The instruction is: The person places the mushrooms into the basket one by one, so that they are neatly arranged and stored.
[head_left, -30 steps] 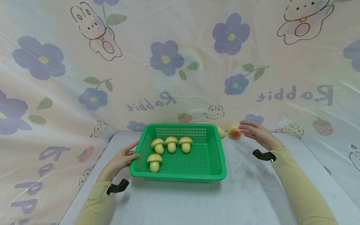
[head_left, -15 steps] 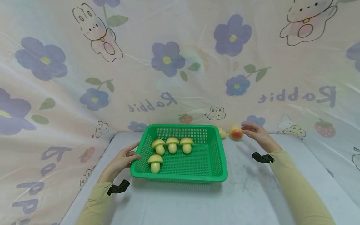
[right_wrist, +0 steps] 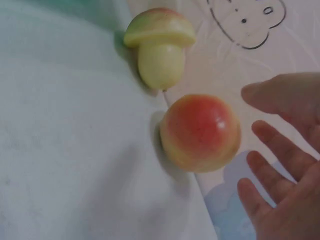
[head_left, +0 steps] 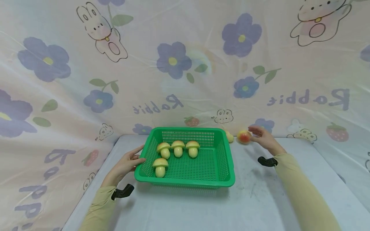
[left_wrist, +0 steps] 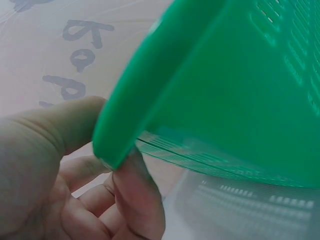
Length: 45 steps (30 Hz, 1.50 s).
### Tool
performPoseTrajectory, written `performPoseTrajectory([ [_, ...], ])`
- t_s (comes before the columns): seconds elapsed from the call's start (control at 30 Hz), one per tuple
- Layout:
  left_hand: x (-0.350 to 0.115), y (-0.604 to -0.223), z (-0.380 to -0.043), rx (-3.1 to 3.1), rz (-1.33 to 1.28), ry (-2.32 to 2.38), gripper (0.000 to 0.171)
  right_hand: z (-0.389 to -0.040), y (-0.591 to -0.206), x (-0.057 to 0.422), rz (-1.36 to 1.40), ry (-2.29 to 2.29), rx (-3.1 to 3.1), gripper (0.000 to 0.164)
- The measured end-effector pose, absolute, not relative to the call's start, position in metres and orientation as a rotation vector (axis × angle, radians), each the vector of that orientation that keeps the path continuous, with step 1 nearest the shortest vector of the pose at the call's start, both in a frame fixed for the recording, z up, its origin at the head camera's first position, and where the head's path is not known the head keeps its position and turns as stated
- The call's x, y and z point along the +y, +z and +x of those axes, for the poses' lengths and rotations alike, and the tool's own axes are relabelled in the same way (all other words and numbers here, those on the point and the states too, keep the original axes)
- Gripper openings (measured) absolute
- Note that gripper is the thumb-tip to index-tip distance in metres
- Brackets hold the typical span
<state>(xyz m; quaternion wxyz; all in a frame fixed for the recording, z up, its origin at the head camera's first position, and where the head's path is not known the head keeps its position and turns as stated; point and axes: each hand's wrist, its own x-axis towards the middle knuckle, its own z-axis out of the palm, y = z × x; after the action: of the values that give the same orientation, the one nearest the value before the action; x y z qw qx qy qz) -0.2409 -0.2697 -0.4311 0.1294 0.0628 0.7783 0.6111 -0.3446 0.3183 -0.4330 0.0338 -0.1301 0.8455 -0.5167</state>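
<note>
The red-and-yellow fruit (right_wrist: 201, 132) lies by the far edge of the desk (head_left: 179, 211), just beyond the fingertips and thumb of my right grip (head_left: 267, 141). In the right wrist view a narrow gap parts it from them; it sits off their tips, outside the spread of my fingers. That grip is released, fingers apart and holding nothing. On the fruit's other side, just beside it, is a loose mushroom (right_wrist: 162, 55), between the fruit and the green basket (head_left: 185, 183).

My left grip (head_left: 124, 164) is closed on the basket's left rim, pinching it with digits on both sides. Inside, toward my left, are four mushrooms: a row of three (head_left: 178, 148) farther back and a single one (head_left: 160, 167) nearer me. Behind the desk hangs a sheet (head_left: 138, 29) printed with rabbits and purple flowers.
</note>
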Motion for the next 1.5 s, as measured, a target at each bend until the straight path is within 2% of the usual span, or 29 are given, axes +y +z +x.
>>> performPoseTrajectory([
  [0.5, -0.2668, -0.4320, -0.2433, 2.268, 0.169, 1.774, 0.075, -0.3523, -0.4419, 0.3146, -0.382, -1.518, 2.624, 0.064],
  [1.1, -0.2690, -0.4313, -0.2426, 2.265, 0.132, 1.771, 0.073, -0.3440, -0.4407, 0.3166, -0.447, -1.310, 2.679, 0.061],
  [1.5, -0.2699, -0.4310, -0.2428, 2.261, 0.144, 1.767, 0.075, -0.3533, -0.4417, 0.3189, -0.516, -1.197, 2.753, 0.057],
])
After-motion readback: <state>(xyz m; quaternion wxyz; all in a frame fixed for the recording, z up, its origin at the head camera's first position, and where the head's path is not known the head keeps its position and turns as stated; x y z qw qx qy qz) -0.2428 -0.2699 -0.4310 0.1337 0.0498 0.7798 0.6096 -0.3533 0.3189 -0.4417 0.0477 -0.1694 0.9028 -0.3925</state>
